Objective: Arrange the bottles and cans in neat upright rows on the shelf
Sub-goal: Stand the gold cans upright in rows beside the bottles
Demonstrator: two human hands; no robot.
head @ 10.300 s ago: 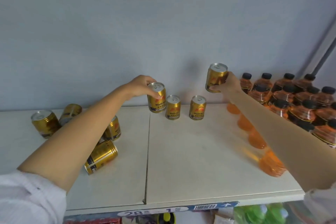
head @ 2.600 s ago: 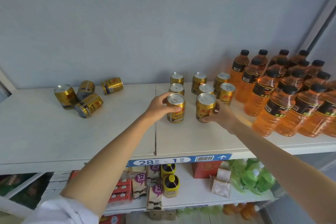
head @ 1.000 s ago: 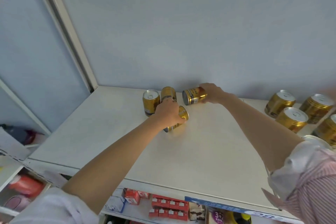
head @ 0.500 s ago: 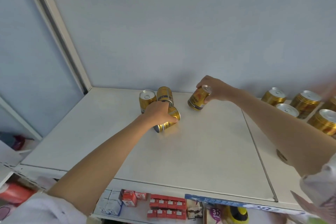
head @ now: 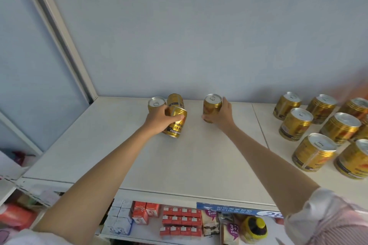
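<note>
The left hand (head: 159, 118) grips a tilted gold metal can (head: 176, 121) and the right hand (head: 220, 114) clasps an upright gold can (head: 212, 105), so swinging either towards the standing block of gold cans (head: 316, 131) to the right of the tilted one risks toppling that block across the white shelf (head: 189, 161)

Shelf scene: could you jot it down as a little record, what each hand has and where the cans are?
left hand: grips a tilted can
right hand: holds an upright can
loose cans: one upright, one on its side, both behind the left hand
rows: upright cans grouped at the right
shelf: white, bare in the middle
below: small red boxes
</note>
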